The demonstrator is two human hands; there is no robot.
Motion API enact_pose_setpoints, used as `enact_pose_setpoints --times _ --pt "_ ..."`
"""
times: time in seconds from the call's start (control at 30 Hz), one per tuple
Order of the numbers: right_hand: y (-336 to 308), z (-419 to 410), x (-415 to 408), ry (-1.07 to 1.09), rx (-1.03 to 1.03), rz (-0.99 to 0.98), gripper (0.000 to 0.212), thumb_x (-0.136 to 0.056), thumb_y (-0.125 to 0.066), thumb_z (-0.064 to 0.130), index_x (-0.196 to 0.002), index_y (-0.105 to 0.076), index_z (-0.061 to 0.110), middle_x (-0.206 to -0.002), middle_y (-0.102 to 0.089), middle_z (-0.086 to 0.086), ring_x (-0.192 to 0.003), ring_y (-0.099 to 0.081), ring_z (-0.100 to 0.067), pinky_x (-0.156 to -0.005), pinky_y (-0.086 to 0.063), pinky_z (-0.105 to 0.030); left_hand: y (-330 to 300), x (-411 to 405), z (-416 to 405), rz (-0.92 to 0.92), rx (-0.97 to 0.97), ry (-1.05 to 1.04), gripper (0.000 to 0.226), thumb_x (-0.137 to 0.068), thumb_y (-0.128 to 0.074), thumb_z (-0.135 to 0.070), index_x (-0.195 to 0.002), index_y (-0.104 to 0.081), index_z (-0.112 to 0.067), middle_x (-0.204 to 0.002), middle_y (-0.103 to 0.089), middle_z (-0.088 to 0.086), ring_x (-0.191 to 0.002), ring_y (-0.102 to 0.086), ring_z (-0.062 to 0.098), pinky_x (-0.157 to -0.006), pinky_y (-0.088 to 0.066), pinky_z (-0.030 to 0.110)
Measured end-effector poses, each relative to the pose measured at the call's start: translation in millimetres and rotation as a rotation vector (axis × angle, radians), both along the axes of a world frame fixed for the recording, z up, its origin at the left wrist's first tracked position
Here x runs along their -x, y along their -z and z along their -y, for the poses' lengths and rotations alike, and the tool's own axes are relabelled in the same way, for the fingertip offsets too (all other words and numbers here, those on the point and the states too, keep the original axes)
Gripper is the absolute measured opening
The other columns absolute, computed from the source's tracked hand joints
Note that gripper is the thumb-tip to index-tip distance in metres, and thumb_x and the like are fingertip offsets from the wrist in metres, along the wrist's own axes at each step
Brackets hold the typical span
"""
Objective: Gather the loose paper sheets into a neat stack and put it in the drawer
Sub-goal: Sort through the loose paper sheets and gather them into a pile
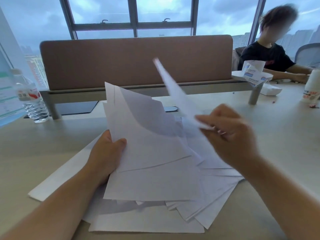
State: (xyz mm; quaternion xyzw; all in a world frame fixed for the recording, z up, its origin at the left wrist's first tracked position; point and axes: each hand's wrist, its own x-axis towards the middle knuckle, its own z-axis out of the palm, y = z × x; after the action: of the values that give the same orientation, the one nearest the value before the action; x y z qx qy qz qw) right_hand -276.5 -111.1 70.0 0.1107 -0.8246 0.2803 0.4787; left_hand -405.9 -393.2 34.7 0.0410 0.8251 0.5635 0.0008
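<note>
Several loose sheets are gathered, with many more fanned out on the tabletop (pixel 277 135).

Your left hand (pixel 107 153) grips a tilted bundle of paper sheets (pixel 147 144) at its 9 o'clock edge, thumb on top and fingers hidden behind, propping it up off the tabletop, probably so that new sheets can slide in behind. Your right hand (pixel 230 135), at 3 o'clock, pinches the lower corner of one blurred sheet (pixel 173 87) that sweeps up toward 12 o'clock, apparently on its way to the bundle. More scattered sheets (pixel 207 196) lie overlapping under both hands, from 9 round to 4 o'clock. No drawer shows here, so stacking looks well short of done. A water bottle (pixel 32 99) stands at 10 o'clock, well apart.
</note>
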Motion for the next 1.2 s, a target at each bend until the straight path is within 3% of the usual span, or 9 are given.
enact_pose_setpoints --times 0.1,0.23,0.33,0.47,0.63,0.77,0.87,1.0,1.2 --pt "15 19 4 -0.213 -0.259 0.309 0.033 -0.083 -0.080 0.037 -0.115 -0.078 0.031 -0.092 -0.060 0.010 -0.084 -0.056 -0.006 -0.074 -0.047 -0.025 2 2 2 0.000 0.031 0.027 0.033 -0.078 -0.064 -0.034 -0.110 -0.071 -0.030 -0.100 -0.082 -0.004 -0.091 -0.078 0.031 -0.086 -0.062 0.059" --pt "24 31 2 -0.373 -0.387 0.838 0.057 -0.080 -0.072 0.065 -0.132 -0.064 0.043 -0.128 -0.054 0.024 -0.122 -0.047 0.003 -0.108 -0.039 -0.029 -3 -2 -2 -0.047 0.110 -0.015 0.018 -0.089 -0.065 -0.032 -0.104 -0.069 -0.025 -0.095 -0.078 -0.004 -0.092 -0.071 0.027 -0.079 -0.055 0.043" --pt "22 16 7 -0.079 -0.229 0.848 0.071 -0.083 -0.053 0.076 -0.147 -0.046 0.045 -0.154 -0.040 0.018 -0.144 -0.032 -0.005 -0.121 -0.029 -0.039 -4 -2 -4 -0.053 0.101 -0.016 0.018 -0.094 -0.065 -0.026 -0.111 -0.069 -0.026 -0.102 -0.077 -0.007 -0.096 -0.070 0.024 -0.078 -0.050 0.040" --pt "22 -4 11 0.276 -0.234 1.156 0.085 -0.091 -0.050 0.069 -0.158 -0.025 0.024 -0.164 -0.028 0.000 -0.151 -0.023 -0.024 -0.121 -0.027 -0.041 -6 -6 -5 -0.056 0.094 -0.026 0.020 -0.094 -0.063 -0.032 -0.111 -0.070 -0.025 -0.103 -0.077 -0.006 -0.098 -0.070 0.025 -0.083 -0.052 0.041" --pt "22 2 10 0.043 0.088 1.064 0.074 -0.094 -0.062 0.053 -0.158 -0.030 0.034 -0.156 -0.044 0.009 -0.136 -0.046 -0.014 -0.113 -0.039 -0.032 -7 -13 -7 -0.071 0.093 0.006 0.028 -0.101 -0.061 -0.044 -0.103 -0.064 -0.017 -0.096 -0.073 0.009 -0.090 -0.068 0.031 -0.072 -0.048 0.039" --pt "23 3 10 -0.068 0.245 1.060 0.060 -0.097 -0.061 0.043 -0.153 -0.039 0.040 -0.145 -0.053 0.013 -0.122 -0.058 -0.013 -0.104 -0.053 -0.039 -7 -13 -4 -0.049 0.164 0.046 0.024 -0.090 -0.076 -0.024 -0.111 -0.064 -0.025 -0.102 -0.076 -0.002 -0.092 -0.073 0.026 -0.080 -0.058 0.042" --pt "21 -21 19 0.206 0.300 0.968 0.058 -0.098 -0.059 0.042 -0.152 -0.041 0.030 -0.148 -0.054 0.001 -0.131 -0.052 -0.022 -0.109 -0.043 -0.037 -9 -12 -2 -0.050 0.111 -0.017 0.027 -0.089 -0.066 -0.017 -0.114 -0.065 -0.028 -0.104 -0.076 -0.003 -0.093 -0.073 0.027 -0.087 -0.060 0.048" --pt "22 -54 18 0.676 -0.049 1.209 0.081 -0.085 -0.058 0.069 -0.142 -0.047 0.012 -0.145 -0.050 -0.017 -0.134 -0.045 -0.034 -0.106 -0.040 -0.039 -11 -11 -2 -0.066 0.058 -0.113 0.032 -0.088 -0.059 -0.015 -0.118 -0.064 -0.026 -0.106 -0.073 -0.001 -0.094 -0.069 0.027 -0.088 -0.058 0.046" --pt "21 -49 17 0.626 0.006 1.149 0.076 -0.075 -0.075 0.063 -0.128 -0.052 0.013 -0.129 -0.059 -0.013 -0.113 -0.059 -0.032 -0.093 -0.051 -0.039 -7 -10 -5 -0.071 0.065 -0.122 0.026 -0.091 -0.059 -0.014 -0.114 -0.063 -0.025 -0.102 -0.073 -0.001 -0.093 -0.068 0.028 -0.081 -0.053 0.041"
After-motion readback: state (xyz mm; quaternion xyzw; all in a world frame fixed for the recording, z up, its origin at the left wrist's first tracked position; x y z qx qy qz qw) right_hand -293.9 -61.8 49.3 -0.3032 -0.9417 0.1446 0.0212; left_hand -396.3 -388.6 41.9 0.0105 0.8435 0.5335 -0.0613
